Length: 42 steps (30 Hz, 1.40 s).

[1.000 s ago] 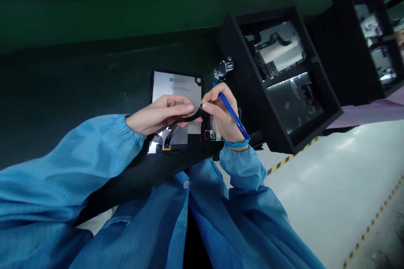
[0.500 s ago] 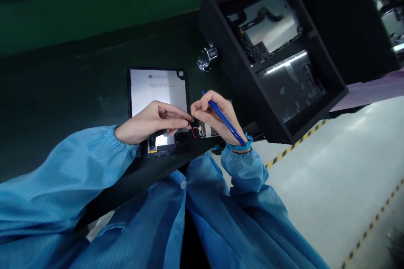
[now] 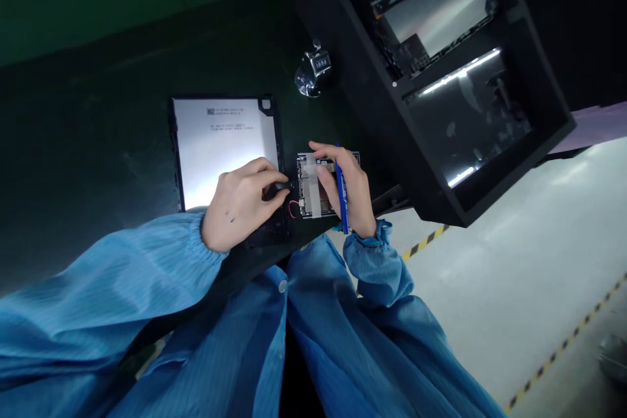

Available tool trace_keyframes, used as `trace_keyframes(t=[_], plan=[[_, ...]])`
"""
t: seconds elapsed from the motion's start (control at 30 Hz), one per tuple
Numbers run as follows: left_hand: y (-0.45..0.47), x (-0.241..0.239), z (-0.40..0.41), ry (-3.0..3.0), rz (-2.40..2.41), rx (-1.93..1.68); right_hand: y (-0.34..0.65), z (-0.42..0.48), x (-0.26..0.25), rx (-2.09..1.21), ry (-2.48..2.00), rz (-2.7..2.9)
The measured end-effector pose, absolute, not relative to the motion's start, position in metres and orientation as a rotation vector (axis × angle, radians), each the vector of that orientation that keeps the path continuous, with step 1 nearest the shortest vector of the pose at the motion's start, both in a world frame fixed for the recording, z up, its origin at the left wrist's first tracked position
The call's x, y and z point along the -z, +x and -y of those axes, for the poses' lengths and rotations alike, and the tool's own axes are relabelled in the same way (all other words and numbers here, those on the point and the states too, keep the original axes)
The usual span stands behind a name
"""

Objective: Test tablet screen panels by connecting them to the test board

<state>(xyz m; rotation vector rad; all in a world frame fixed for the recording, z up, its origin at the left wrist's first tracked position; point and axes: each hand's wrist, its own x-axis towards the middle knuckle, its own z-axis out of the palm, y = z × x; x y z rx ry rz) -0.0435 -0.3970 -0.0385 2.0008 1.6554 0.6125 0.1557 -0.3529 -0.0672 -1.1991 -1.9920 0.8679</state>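
Observation:
An opened tablet-like device with a pale back panel lies on the dark bench. Beside it, on its right, sits a small circuit board with red wires at its left edge. My left hand presses down on the device's lower right corner, fingertips pinched on a black cable end. My right hand rests on the circuit board and carries a blue pen along its fingers.
A chrome hand tally counter stands behind the board. A black compartment rack with more opened devices rises at the right. The bench edge runs under my wrists; pale floor with yellow-black tape lies below.
Both hands came down from holding the black flex cable in the air to the device and board. The pen swung from slanted to nearly upright. My view shifted closer and left.

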Motion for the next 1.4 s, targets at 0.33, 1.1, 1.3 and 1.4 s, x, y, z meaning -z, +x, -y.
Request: trace_keyframes(t=[0.33,1.1,1.3,1.4], plan=[[-0.042,0.041,0.396,1.999,-1.655,-0.65,0.156,0.352,0.068,-0.854,-1.185,2.004],[-0.041,0.044,0.393,2.16,-1.579,-0.671,0.152,0.35,0.063,-0.806,-1.236,2.112],[-0.037,0.046,0.389,2.14,-1.617,-0.615,0.14,0.354,0.068,-0.682,-1.321,2.074],[-0.049,0.029,0.39,2.056,-1.601,-0.643,0.146,0.357,0.063,-0.675,-1.288,1.985]])
